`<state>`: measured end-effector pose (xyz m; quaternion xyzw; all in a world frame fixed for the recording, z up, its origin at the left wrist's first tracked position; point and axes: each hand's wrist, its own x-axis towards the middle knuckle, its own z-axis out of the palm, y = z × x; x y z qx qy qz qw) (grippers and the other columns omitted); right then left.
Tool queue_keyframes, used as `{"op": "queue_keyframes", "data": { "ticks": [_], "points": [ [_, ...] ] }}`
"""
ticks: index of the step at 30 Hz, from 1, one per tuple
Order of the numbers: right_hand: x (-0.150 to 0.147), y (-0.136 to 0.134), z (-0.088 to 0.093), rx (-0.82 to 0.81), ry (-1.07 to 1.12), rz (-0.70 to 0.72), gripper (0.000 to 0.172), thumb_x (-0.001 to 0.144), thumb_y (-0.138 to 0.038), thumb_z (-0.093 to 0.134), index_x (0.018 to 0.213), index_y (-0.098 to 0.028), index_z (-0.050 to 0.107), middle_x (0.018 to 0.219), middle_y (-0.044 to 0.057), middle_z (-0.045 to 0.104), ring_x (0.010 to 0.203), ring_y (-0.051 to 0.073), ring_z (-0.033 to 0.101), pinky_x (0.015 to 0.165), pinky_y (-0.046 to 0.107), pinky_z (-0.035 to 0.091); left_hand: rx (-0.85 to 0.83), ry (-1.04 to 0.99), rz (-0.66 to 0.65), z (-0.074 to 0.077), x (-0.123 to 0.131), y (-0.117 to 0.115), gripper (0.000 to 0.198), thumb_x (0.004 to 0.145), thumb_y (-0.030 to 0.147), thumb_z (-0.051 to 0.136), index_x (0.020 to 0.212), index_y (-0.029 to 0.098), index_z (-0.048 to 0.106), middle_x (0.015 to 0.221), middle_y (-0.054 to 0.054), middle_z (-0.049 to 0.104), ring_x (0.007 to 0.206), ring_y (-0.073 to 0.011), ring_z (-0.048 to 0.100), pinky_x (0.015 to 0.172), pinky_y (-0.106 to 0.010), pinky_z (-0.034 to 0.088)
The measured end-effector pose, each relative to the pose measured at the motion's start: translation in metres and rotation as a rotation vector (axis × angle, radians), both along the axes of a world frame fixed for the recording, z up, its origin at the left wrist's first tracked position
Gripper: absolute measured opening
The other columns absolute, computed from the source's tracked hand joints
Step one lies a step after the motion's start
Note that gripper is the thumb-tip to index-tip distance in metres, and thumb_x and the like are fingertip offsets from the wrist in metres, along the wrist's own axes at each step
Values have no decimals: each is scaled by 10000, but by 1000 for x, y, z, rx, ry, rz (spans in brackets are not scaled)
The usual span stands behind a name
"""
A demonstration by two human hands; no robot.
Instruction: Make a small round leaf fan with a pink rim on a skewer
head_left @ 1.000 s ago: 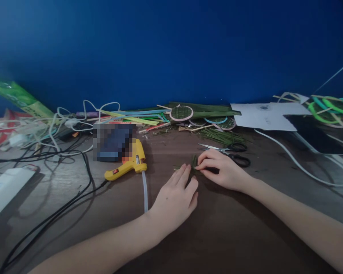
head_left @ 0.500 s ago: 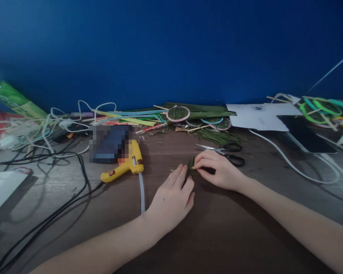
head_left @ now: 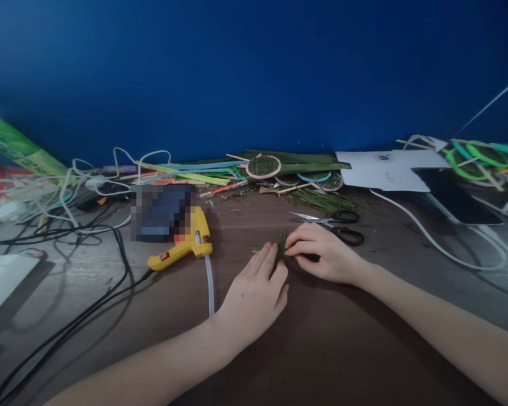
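Several narrow green leaf strips (head_left: 282, 242) cross each other on the brown table, mostly covered by my fingers. My left hand (head_left: 252, 296) lies over them with its fingers stretched out, the fingertips pressing the strips against the tabletop. From the other side my right hand (head_left: 322, 254) pinches a strip end between thumb and fingers, close beside the left fingertips. Just beyond the right hand lie black-handled scissors (head_left: 342, 217), apart from it, blades pointing left. How the strips cross under the fingers is hidden.
To the left lies a yellow glue gun (head_left: 186, 248) with a glue stick and black cable, beside a pixelated dark object (head_left: 163, 211). Along the blue wall lie woven round pieces (head_left: 263, 167), loose leaf strips (head_left: 322, 200) and white paper (head_left: 381, 169). A phone (head_left: 461, 203) lies right.
My right fingertips have shifted very slightly at the strips, and a little more green shows between the hands. My left hand stays in place.
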<state>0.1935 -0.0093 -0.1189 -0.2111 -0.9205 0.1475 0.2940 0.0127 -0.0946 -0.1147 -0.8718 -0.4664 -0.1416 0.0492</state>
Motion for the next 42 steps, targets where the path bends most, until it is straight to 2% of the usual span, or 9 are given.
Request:
{"op": "queue_keyframes", "data": {
  "ticks": [9, 16, 24, 34, 42],
  "points": [
    [0, 0, 0, -1, 1, 3, 152, 770, -89, 521, 782, -180, 643, 862, 57, 653, 818, 183, 546, 749, 355, 443, -12, -11, 2, 1, 0, 0, 266, 811, 171, 470, 1058, 95, 534, 1270, -190, 521, 1202, -280, 469, 952, -409, 460],
    [0, 0, 0, 1, 1, -1, 163, 771, -81, 516, 789, -184, 641, 867, 53, 657, 826, 185, 552, 745, 357, 446, -5, -40, 15, 1, 0, 0, 365, 802, 185, 477, 1147, 69, 479, 1257, -171, 539, 1192, -268, 482, 947, -396, 467],
    [0, 0, -1, -10, 2, 2, 164, 784, -96, 514, 803, -189, 647, 874, 52, 657, 831, 182, 556, 761, 361, 448, -25, -48, 15, 0, 0, 0, 338, 805, 184, 468, 1120, 63, 491, 1258, -184, 534, 1197, -272, 475, 949, -405, 464],
    [0, -1, 1, -15, 15, -6, 157, 780, -95, 511, 784, -186, 639, 864, 54, 665, 832, 183, 565, 758, 361, 451, 6, -21, 6, -1, -2, 0, 425, 819, 203, 448, 1212, 42, 460, 1279, -167, 522, 1199, -266, 474, 952, -399, 461],
    [0, -1, 1, -36, 37, -25, 156, 766, -84, 505, 795, -188, 618, 864, 49, 676, 840, 180, 596, 757, 351, 453, -8, -17, 3, -3, -2, 1, 413, 826, 211, 439, 1201, 47, 495, 1286, -170, 514, 1207, -260, 466, 976, -393, 441]
  ]
}}
